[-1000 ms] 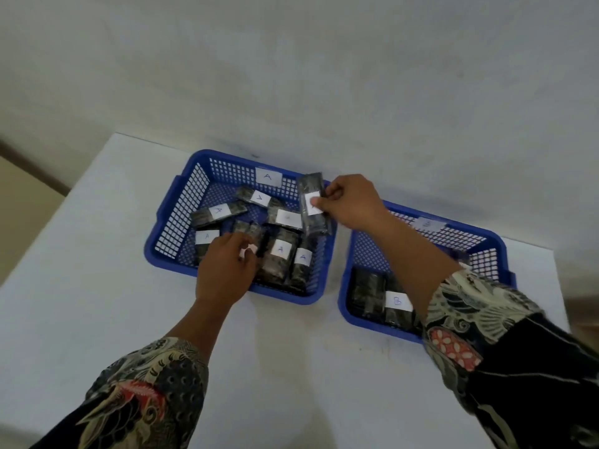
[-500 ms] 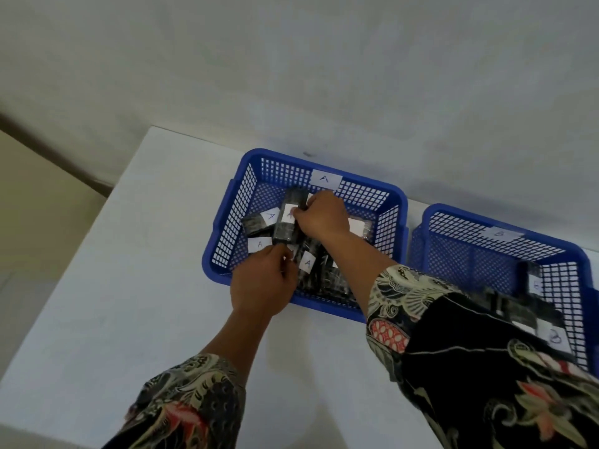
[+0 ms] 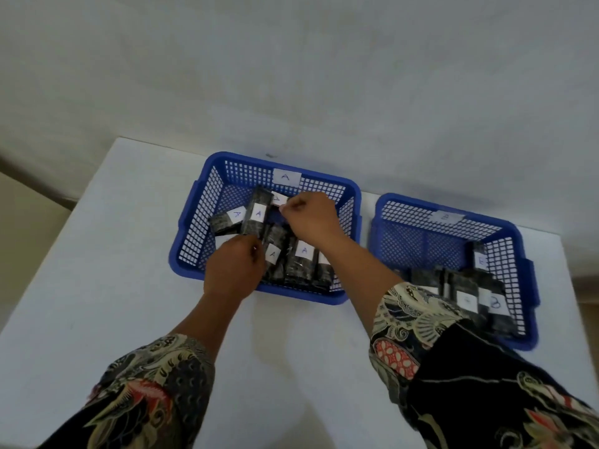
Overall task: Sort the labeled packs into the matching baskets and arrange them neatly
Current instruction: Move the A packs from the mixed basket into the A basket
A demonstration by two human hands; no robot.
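Baskets sit side by side on worktop w/ a gap: left basket (image 3: pixel 194 202) tagged A, right basket (image 3: pixel 528 286) B. Right hand (image 3: pixel 311 218) fingers pinch an A pack (image 3: pixel 280 199); left hand (image 3: pixel 235 270) fingers curled on another pack (image 3: pixel 256 215), both inside A.

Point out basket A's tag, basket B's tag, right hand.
basket A's tag (image 3: pixel 286 177): head view, centre of the paper label.
basket B's tag (image 3: pixel 446 217): head view, centre of the blurred label.
right hand (image 3: pixel 311 218): head view, back of hand.

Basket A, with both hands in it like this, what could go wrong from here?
1. The packs at the back of basket A lie crossed; the right hand pinching one may leave them untidy.
2. The left hand could knock the neat front row askew.
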